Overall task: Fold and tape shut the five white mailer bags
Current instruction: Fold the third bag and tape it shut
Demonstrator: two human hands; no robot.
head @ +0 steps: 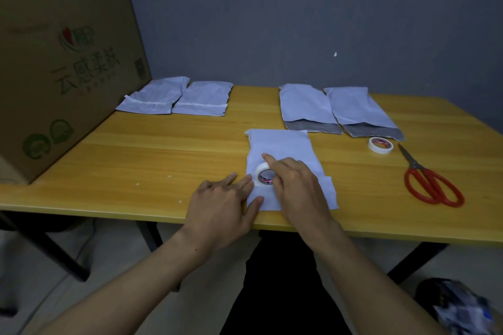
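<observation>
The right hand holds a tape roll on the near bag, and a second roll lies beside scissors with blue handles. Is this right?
Not quite. The head view shows the scissors have red handles, not blue. The rest holds: the right hand holds a tape roll on the near bag, and a second roll lies beside them.

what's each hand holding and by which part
The right hand grips the tape roll by its right rim. The left hand holds nothing: its flat fingers press the mailer bag.
</observation>
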